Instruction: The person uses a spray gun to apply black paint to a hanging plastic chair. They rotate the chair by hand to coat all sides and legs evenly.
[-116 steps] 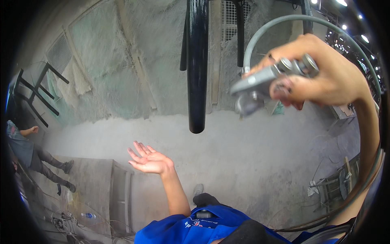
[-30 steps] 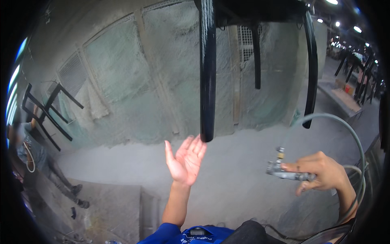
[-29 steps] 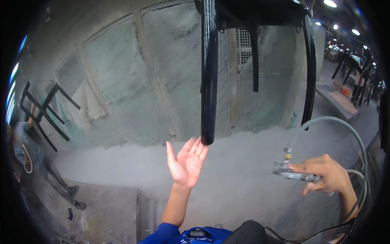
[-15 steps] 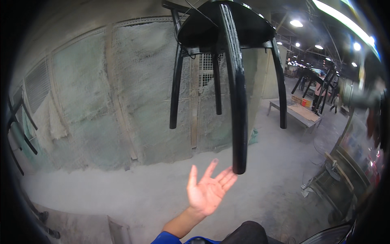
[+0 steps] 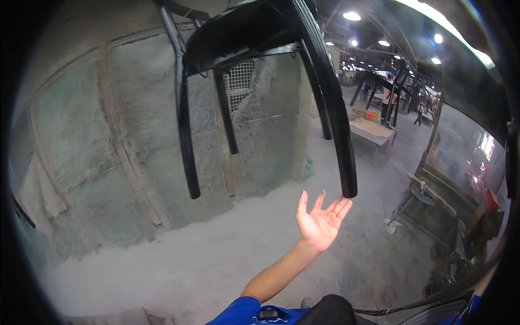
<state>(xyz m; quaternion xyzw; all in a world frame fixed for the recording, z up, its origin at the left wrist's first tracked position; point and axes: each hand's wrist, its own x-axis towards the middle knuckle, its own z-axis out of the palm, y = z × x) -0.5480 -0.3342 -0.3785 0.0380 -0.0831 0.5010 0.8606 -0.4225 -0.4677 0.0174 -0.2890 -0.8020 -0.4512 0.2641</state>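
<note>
A glossy black chair (image 5: 238, 46) hangs high in front of me, its upper part cut off by the frame's top. Its legs point down, and the nearest one, a thick leg (image 5: 337, 119), slopes toward the right. Under the foot of that leg my left hand (image 5: 319, 225) reaches up, palm toward me and fingers spread. The fingertips appear to touch the foot without wrapping round it. Of my right arm only a bit of forearm (image 5: 486, 279) shows at the right rim; the hand is out of sight.
A dusty, greenish panelled wall (image 5: 146, 135) stands behind the chair. To the right are a low table (image 5: 374, 130) with boxes, more black chairs (image 5: 401, 89) and a distant person. Nearer, a framed glassy panel (image 5: 466, 146) and a dark hose (image 5: 433, 297) line the right side.
The chair has turned, and its near leg has swung right and slightly up in view. My left hand has moved right and up with it. The view has shifted to the right.
</note>
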